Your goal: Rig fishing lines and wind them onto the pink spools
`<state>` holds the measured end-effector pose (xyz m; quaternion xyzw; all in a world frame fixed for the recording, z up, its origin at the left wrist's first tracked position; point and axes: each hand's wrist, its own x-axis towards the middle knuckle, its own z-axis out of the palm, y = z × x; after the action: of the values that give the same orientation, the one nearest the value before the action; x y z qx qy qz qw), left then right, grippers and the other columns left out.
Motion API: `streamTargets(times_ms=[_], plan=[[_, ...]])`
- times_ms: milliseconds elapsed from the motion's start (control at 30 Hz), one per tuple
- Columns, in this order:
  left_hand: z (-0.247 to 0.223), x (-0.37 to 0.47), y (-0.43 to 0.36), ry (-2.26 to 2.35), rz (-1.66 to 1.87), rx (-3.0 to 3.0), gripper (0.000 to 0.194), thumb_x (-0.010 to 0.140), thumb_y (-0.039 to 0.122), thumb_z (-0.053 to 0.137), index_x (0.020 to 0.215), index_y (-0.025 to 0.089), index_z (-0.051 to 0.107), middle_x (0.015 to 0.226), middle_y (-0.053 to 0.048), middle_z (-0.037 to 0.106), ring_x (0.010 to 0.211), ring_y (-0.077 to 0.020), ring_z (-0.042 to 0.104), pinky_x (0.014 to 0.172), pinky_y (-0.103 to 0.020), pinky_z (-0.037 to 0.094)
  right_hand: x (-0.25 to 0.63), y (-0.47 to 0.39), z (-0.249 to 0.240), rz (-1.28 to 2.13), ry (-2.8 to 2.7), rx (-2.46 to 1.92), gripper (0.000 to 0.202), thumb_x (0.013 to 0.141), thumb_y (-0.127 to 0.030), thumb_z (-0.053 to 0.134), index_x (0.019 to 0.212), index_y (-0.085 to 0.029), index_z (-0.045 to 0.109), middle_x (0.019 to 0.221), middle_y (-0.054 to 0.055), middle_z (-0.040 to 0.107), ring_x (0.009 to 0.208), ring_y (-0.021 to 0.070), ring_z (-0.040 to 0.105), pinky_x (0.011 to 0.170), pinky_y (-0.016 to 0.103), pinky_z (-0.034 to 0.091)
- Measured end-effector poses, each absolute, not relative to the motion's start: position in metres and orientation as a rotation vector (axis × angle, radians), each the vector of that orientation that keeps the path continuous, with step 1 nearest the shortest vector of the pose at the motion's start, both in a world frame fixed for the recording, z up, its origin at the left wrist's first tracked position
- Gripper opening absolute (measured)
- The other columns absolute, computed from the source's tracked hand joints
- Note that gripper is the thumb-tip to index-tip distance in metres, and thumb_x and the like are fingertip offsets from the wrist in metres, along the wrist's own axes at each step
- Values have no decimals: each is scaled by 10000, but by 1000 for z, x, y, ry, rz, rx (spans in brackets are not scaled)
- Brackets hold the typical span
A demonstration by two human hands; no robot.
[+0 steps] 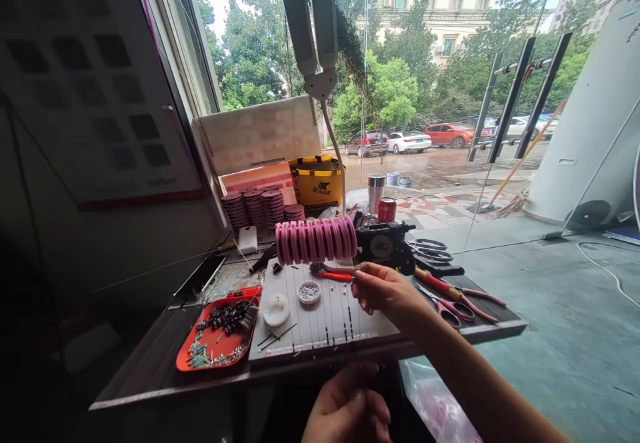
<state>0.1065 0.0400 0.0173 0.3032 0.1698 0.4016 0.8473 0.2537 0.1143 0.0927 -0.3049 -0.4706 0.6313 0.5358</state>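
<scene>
My right hand is closed round the end of a red-handled tool, whose dark head points left over the white board. Just above the tool is a row of pink ringed spools. My left hand is low in front of the table edge, fingers curled together; whatever they may hold is too dark to make out. On the board are a small round dish of pale beads, a white round lid-like piece, and thin strands with black pieces.
A red tray of black and metallic small parts lies left of the board. Scissors and long-handled tools lie right. Behind stand stacked discs, a yellow bag, a red can and a lamp arm.
</scene>
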Motion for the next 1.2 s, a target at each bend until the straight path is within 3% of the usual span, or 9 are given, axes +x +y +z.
streamTargets(times_ms=[300, 400, 500, 600, 667, 867, 1033, 1200], plan=[[13, 99, 38, 418, 824, 713, 277, 666, 267, 678, 937, 215, 652, 611, -31, 667, 474, -95, 590, 506, -202, 432, 251, 115, 94, 1486, -1118, -766, 312, 670, -414, 638, 751, -157, 482, 555, -18, 576, 389, 54, 464, 382, 166, 312], [25, 99, 45, 501, 832, 897, 277, 650, 288, 675, 905, 183, 666, 773, -83, 696, 676, -163, 629, 651, -261, 443, 252, 120, 98, 1442, -1132, -787, 335, 688, -454, 605, 811, -171, 473, 520, -20, 580, 336, 58, 430, 336, 161, 240], [51, 107, 64, 611, 895, 1137, 293, 628, 321, 661, 815, 98, 690, 911, -144, 679, 888, -233, 591, 827, -305, 395, 255, 123, 104, 1408, -1165, -806, 314, 657, -423, 643, 717, -154, 494, 515, -36, 551, 314, 17, 351, 327, 155, 154], [82, 124, 87, 590, 949, 953, 440, 677, 434, 599, 993, 127, 602, 690, -79, 671, 522, -159, 604, 601, -301, 453, 258, 123, 110, 1388, -1191, -811, 286, 633, -376, 677, 663, -132, 531, 502, -57, 485, 362, 2, 314, 348, 150, 164], [97, 137, 100, 629, 1037, 902, 427, 652, 450, 625, 914, 113, 595, 611, -52, 638, 415, -115, 552, 490, -244, 424, 259, 121, 112, 1380, -1200, -807, 285, 620, -370, 687, 646, -128, 540, 525, -51, 475, 401, 11, 338, 360, 150, 197], [97, 153, 110, 662, 1150, 882, 257, 649, 358, 651, 740, 138, 552, 515, 21, 569, 386, -46, 458, 419, -160, 351, 258, 119, 109, 1442, -1216, -797, 321, 602, -424, 675, 653, -154, 509, 496, -59, 451, 373, 53, 387, 348, 189, 306], [87, 150, 99, 663, 1232, 947, 261, 643, 369, 638, 616, 147, 502, 430, 32, 521, 360, -51, 401, 394, -170, 304, 256, 119, 105, 1464, -1230, -798, 307, 639, -418, 655, 639, -160, 487, 421, -78, 396, 323, 43, 355, 332, 180, 240], [93, 148, 94, 664, 1158, 945, 262, 718, 392, 556, 812, 147, 560, 607, -6, 597, 407, -72, 463, 427, -200, 360, 257, 118, 109, 1442, -1218, -783, 311, 639, -421, 657, 657, -153, 501, 476, -73, 418, 347, 21, 306, 331, 174, 162]])
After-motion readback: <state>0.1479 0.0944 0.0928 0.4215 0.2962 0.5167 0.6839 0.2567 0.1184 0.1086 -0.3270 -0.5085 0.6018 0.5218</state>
